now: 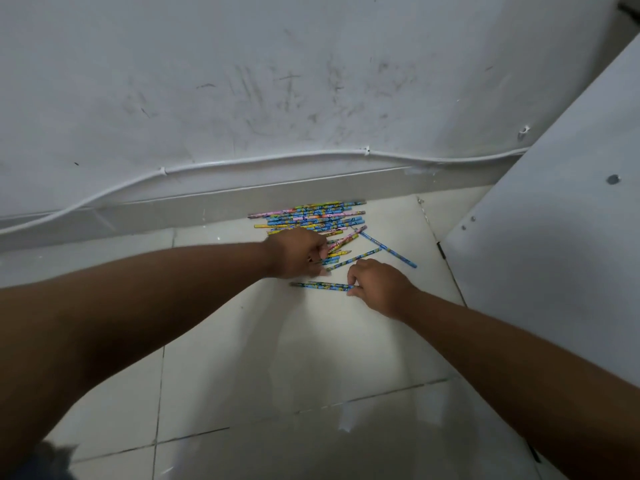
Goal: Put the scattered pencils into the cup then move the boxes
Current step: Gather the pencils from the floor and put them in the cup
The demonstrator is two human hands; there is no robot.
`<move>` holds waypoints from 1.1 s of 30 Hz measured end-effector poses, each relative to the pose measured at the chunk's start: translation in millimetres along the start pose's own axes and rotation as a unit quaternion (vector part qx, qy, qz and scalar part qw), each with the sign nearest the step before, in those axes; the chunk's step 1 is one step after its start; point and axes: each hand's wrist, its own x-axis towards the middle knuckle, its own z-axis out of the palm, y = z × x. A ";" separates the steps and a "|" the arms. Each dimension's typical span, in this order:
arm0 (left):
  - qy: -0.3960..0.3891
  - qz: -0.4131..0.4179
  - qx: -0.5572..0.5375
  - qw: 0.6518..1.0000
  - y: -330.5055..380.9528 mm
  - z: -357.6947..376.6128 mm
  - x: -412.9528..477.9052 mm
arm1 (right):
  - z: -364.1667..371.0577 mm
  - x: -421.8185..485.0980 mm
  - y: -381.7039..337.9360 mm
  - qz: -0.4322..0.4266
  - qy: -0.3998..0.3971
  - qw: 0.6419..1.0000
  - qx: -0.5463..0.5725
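Several colourful patterned pencils (311, 218) lie in a loose heap on the pale floor tiles, close to the wall's skirting. My left hand (296, 252) reaches into the near edge of the heap, its fingers curled around a few pencils. My right hand (377, 285) pinches the right end of a blue pencil pair (320, 285) lying flat on the tile in front of the heap. One blue pencil (389, 251) lies apart, slanting off to the right. No cup and no boxes are in view.
A scuffed white wall (277, 98) with a white cable (242, 162) clipped along it stands just behind the heap. A white panel (554, 237) leans in at the right. Glossy floor tiles (277, 375) stretch toward me.
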 end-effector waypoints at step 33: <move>0.043 -0.069 0.082 0.993 -15.5 4.9 2.1 | -23.4 13.6 37.7 -0.120 0.086 0.933 -0.329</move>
